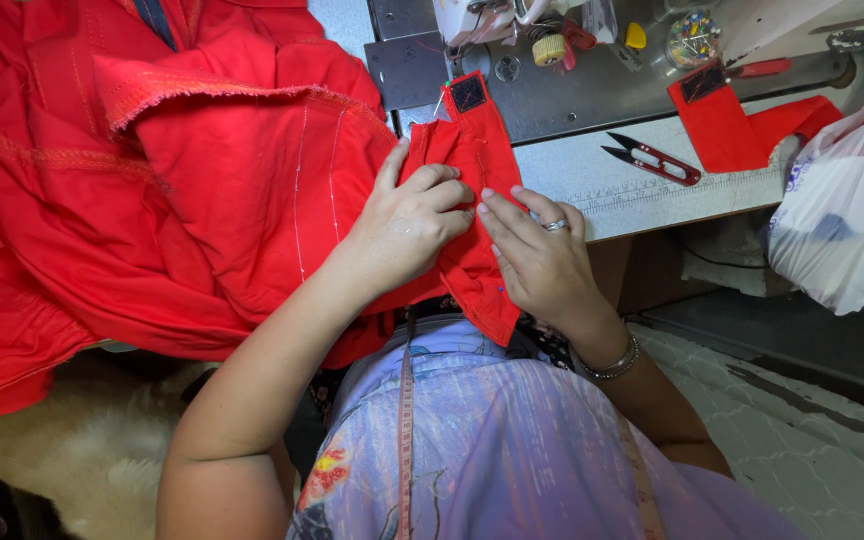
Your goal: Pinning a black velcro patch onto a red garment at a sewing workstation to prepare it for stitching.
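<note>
My left hand (407,225) and right hand (542,260) both grip closed on the narrow red fabric strap (472,200), pinching it flat just below the grey sewing-machine bed (592,90) to keep its fold aligned.

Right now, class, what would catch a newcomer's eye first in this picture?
The big heap of red fabric fills the left half, spilling off the sewing table. At centre, the left hand and the ringed right hand press a narrow red strap with a dark patch at its tip. Red-handled thread snips lie to the right, beside a second red strap piece.
</note>
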